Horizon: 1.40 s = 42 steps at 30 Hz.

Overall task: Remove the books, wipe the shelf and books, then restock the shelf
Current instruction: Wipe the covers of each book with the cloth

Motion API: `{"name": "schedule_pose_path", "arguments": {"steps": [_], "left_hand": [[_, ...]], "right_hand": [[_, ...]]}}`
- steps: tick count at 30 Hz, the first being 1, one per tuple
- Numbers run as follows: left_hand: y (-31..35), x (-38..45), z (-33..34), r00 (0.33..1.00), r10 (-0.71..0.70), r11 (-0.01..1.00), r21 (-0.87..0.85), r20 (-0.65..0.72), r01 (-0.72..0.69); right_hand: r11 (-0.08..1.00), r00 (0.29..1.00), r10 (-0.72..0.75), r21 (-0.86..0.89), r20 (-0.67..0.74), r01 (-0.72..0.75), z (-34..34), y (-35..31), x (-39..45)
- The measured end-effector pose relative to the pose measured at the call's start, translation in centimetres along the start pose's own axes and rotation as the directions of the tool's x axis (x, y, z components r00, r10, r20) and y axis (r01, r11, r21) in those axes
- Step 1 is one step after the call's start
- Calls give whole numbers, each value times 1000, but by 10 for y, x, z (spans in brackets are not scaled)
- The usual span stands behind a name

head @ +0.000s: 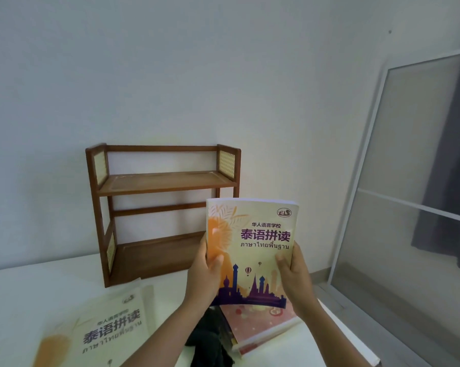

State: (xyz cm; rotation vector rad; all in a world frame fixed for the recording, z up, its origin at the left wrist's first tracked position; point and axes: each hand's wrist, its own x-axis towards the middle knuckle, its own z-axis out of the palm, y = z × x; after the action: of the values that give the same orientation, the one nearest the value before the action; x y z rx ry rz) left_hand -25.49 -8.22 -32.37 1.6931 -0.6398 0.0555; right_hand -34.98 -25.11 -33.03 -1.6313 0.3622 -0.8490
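Yellow book point(252, 250) held upright before the empty wooden shelf point(160, 207).
Long axis vertical, cover toward the camera, title upright. Left hand point(205, 276) and right hand point(295, 276) pinch its side edges, thumbs on cover, fingers behind.

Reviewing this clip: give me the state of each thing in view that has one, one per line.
Brown wooden two-tier shelf: both tiers bare.
Yellow book with purple skyline cover: upright, off the table, closed.
Left hand: gripping its left edge.
Right hand: gripping its right edge.
Matching yellow book: flat on table.
Pink book: flat.
Black cloth: crumpled, unused.
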Motion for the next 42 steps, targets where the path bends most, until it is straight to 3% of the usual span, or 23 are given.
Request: {"name": "schedule_pose_path", "arguments": {"steps": [5,8,11,17,22,28,30,32,34,36,38,41,42], "left_hand": [[7,2,-11,992,3,996,89,-130,8],[13,5,-44,995,-2,983,181,-96,19],[9,10,-97,994,-102,940,323,-41,110],[-3,-40,-193,936,-350,769,563,-24,302],[-32,-84,-228,891,-451,622,696,-58,360],[-79,-111,-235,857,-458,378,820,-239,430],[-87,-116,-230,877,-405,310,863,-259,399],[-93,-118,-231,888,-386,324,864,-251,385],[-100,-121,-235,874,-450,475,780,-184,408],[-110,-123,-240,869,-473,543,729,-144,417],[-118,-123,-242,875,-462,498,772,-149,394],[-108,-116,-235,893,-417,315,895,-167,315],[-98,-111,-225,916,-375,295,918,-143,264]], "right_hand": [[997,1000,-17,-71,4,17,4,-15,0],[992,997,-3,-123,79,13,26,-36,0],[983,981,59,-180,187,-25,65,-50,-2],[929,884,196,-368,425,-29,158,-30,-37],[877,832,248,-480,496,25,210,-4,-79],[762,828,259,-632,497,141,233,22,-100],[724,811,261,-662,524,194,232,30,-103],[716,775,278,-660,568,228,229,36,-107],[722,751,287,-649,595,239,228,35,-111],[715,746,293,-655,599,245,227,34,-114],[694,745,313,-678,588,243,228,31,-115],[697,727,323,-672,605,250,221,23,-112],[706,735,297,-659,609,260,213,20,-109]]}}
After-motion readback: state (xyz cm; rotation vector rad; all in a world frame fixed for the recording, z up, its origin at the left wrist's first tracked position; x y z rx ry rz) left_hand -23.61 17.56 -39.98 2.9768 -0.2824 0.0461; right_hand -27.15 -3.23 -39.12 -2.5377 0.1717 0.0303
